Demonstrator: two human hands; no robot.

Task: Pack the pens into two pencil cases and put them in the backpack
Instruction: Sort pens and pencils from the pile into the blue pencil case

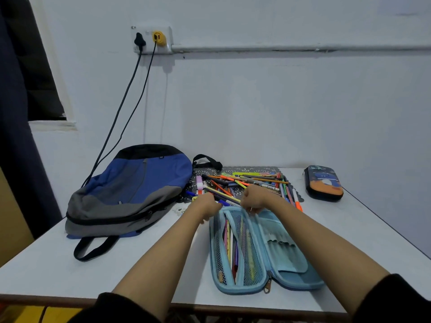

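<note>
Blue pencil case (289,257): open, part-filled.
Pens (251,181): mostly loose, centre.
Dark pencil case (324,183), backpack (130,187): untouched.
Left hand (207,205), right hand (254,199): curled; hold indeterminate.

Light-blue pencil case (291,248), blue-grey backpack (130,190)

Light-blue pencil case (291,259): unzipped, spread open flat on the white bench (70,264) near its front edge, with several pens lying lengthwise in its left mesh pocket.
Dark pencil case (324,183): closed, with an orange-and-blue print, lying far right.
Pens (251,183): a loose multicoloured heap just beyond the open case.
Backpack (130,190): blue, grey and black, lying flat at left.
</note>
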